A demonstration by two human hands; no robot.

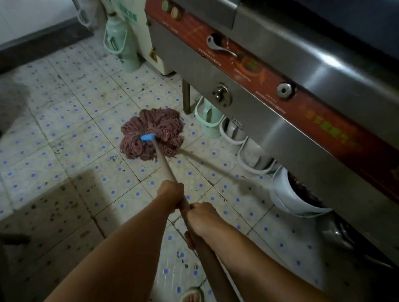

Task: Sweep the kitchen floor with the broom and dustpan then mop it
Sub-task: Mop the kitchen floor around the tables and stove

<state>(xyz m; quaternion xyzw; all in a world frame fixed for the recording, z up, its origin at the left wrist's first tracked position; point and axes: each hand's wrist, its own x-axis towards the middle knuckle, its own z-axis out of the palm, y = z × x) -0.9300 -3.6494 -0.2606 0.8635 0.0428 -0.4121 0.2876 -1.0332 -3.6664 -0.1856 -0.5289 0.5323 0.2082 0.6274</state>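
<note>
Two hands were on the mop handle (165, 169) — the left hand (170, 194) farther down the shaft, the right hand (203, 217) just behind and nearer the body, each grip wrapped tight round the wood with the fingers curled about it. The handle ran away from the person at a slant to the mop head (152, 136), a pinkish-brown mass of string cords spread flat on the tiled floor (53, 141), fixed to the shaft by a blue collar (147, 137). The head lay just left of the steel stove (271, 81) and near a pale green bucket (209, 124) tucked beneath it; more white buckets stood further along under the same unit.

The cords looked soft and would likely drag heavily if wet, so the head would trail rather than steer sharply. The shaft appeared stiff and smooth — liable to twist in damp palms — and a spaced two-handed hold like this one seemed the right place to take it, the far hand pressing down, the near one guiding. The floor remained speckled with dark spots, so mopping seemed far from finished.
</note>
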